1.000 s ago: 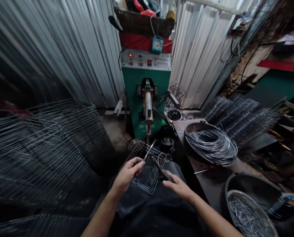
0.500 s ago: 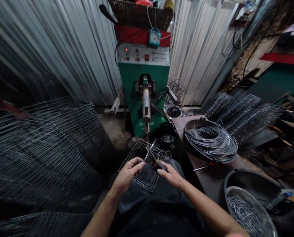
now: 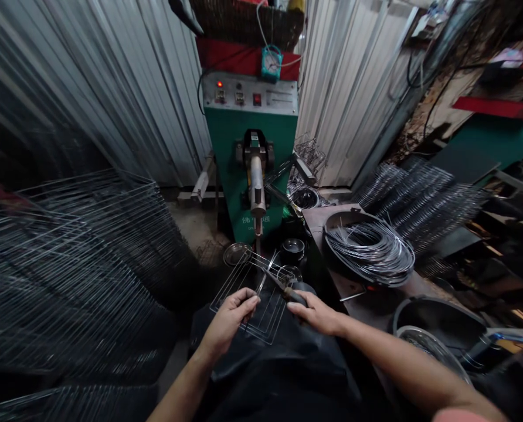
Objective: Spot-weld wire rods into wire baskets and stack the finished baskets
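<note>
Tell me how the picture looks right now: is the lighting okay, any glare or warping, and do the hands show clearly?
Head view: dim, the wire racks at left sinking into shadow; head view: small glints on the wire coil; head view: wall ridges splay outward, wide-angle style; head view: left hand and right hand readable, slightly soft.

The light is rather dim and cool, from a source I cannot tell, with the wall [image 3: 332, 105] palest, the coil [image 3: 376, 258] giving small glints, a red lamp [image 3: 220, 84] glowing, the cloth [image 3: 283, 375] in deep shadow, and the racks [image 3: 68, 264] leftward stretched and blurred.
</note>
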{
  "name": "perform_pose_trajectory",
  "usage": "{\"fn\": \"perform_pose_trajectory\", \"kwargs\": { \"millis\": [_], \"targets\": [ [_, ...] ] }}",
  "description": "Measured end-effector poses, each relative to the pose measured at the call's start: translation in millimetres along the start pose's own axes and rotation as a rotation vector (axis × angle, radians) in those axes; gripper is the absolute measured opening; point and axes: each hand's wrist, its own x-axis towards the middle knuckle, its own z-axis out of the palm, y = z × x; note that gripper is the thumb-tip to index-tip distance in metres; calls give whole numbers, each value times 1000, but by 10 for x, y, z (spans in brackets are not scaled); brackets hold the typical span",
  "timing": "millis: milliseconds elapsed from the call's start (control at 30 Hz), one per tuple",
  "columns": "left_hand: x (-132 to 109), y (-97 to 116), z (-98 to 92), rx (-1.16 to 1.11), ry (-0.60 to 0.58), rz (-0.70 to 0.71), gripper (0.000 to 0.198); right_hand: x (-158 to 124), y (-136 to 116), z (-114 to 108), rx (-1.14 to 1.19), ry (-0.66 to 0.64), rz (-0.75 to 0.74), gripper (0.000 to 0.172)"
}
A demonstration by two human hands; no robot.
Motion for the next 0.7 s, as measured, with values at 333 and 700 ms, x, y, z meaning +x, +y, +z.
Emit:
{"fn": "perform_pose_trajectory", "kwargs": {
  "millis": [333, 700],
  "targets": [
    [-97, -131, 93, 27, -32, 61, 30, -206, -630, -382, -190, -169, 317, 27],
    [-97, -120, 43, -49, -21, 44, 30, 158, 304, 188, -105, 78, -318, 31]
  ]
}}
